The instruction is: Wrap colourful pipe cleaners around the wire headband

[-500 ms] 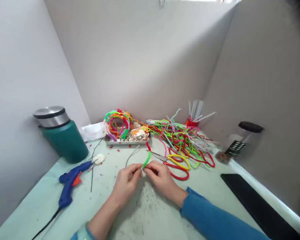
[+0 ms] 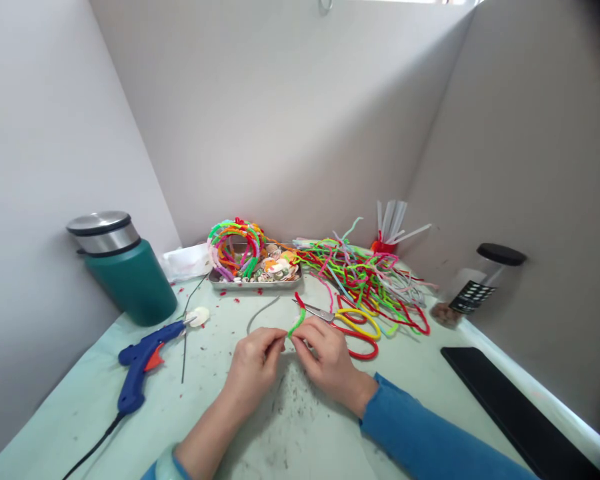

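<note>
My left hand (image 2: 255, 363) and my right hand (image 2: 327, 353) meet above the middle of the table, fingertips pinched. Between them they grip the lower end of a pipe cleaner (image 2: 297, 325), green with a red tip, which curves upward. A thin grey stem (image 2: 263, 309) runs up from behind my left hand; whether the fingers touch it is hidden. Just beyond my right hand lie scissors (image 2: 323, 313) with red and yellow handle loops, blades pointing left. The tips of my fingers cover the gripped end of the pipe cleaner.
To the left are a blue glue gun (image 2: 139, 370), a white disc (image 2: 199, 316) at its nozzle, and a green flask (image 2: 135, 283). Behind stand a metal tray (image 2: 255, 285) of shells and coloured rings, and a pipe cleaner heap (image 2: 360, 273). A jar (image 2: 485, 283) and black slab (image 2: 505, 400) lie right.
The green and red pipe cleaner has tilted slightly to the right. My right hand has shifted a little, and the grey stem has swung a bit lower to the left.
</note>
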Demonstrator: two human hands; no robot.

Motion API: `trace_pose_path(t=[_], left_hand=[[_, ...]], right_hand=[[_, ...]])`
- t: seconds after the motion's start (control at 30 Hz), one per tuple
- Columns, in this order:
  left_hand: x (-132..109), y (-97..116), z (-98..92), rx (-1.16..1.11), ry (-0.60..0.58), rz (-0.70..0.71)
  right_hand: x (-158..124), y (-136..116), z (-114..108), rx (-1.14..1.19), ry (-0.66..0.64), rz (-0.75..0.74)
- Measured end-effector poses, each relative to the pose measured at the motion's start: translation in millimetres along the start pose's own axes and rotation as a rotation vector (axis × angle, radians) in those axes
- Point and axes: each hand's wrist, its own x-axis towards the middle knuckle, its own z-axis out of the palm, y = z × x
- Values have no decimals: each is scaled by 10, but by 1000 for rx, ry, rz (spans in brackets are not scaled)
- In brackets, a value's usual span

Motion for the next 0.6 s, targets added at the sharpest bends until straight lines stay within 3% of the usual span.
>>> trace_pose_path(t=[0.3, 0.6], left_hand=[[-15, 19, -1, 93, -84, 75], [-4, 56, -1, 24, -97, -134]], right_hand=[[32, 13, 14, 30, 53, 64], [51, 7, 12, 186, 79, 146]])
